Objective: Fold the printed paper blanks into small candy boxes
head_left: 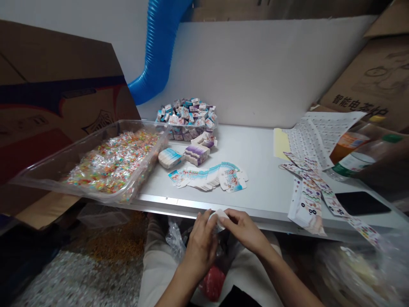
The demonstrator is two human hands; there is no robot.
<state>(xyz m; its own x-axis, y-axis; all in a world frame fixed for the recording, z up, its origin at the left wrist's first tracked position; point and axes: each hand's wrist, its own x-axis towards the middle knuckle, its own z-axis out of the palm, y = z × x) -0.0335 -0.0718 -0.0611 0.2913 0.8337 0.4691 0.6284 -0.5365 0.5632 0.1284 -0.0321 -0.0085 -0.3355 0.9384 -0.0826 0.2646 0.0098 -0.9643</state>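
Note:
Just past the table's front edge, over my lap, my left hand (202,238) and my right hand (244,228) pinch a small white carton (219,216) between their fingertips. Much of it is covered by fingers, so I cannot tell how far it is folded. Beyond the hands, a fanned row of flat printed cartons (204,177) lies on the table. Behind that row are a blue-edged stack of cartons (170,157) and a purple-edged stack (196,153). A clear tub (188,134) at the back is heaped with small folded boxes (183,111).
A clear plastic tray (134,187) of small bags with colourful bits overhangs the table's left front. On the right lie sticker sheets (319,132), sticker strips (306,198), a black phone (362,203) and bottles (354,162). A blue hose (159,51) hangs behind; cardboard boxes flank both sides.

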